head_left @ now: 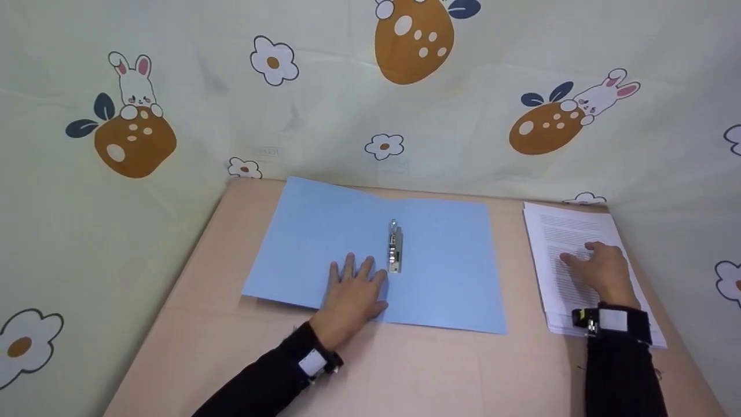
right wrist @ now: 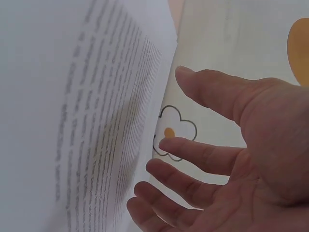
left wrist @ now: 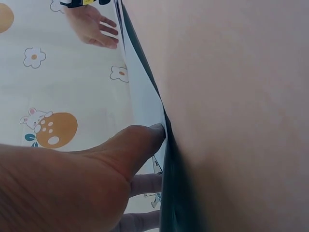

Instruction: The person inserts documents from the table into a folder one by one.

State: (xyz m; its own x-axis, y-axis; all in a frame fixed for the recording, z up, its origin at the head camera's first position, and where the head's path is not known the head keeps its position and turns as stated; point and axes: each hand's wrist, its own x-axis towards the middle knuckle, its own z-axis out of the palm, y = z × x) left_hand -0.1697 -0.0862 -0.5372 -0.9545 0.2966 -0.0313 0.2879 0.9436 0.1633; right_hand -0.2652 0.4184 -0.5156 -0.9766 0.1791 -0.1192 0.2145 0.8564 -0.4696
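A blue folder (head_left: 446,260) lies spread flat on the table, a metal clip (head_left: 395,249) fixed near its middle. My left hand (head_left: 353,301) rests on the folder's lower edge, left of the clip, with fingers spread and straight. In the left wrist view the thumb (left wrist: 145,137) touches the folder's edge. To the right is a stack of printed paper (head_left: 556,231). Over that stack hovers my right hand (head_left: 605,272), fingers apart and holding nothing. The right wrist view shows a gap between the right fingertips (right wrist: 169,144) and the top sheet.
The pinkish table (head_left: 428,370) runs up to a pale patterned cloth wall (head_left: 324,116) at the back and on both sides. Flowers and rabbits on orange fruit are printed on the cloth. The paper stack lies near the table's right edge.
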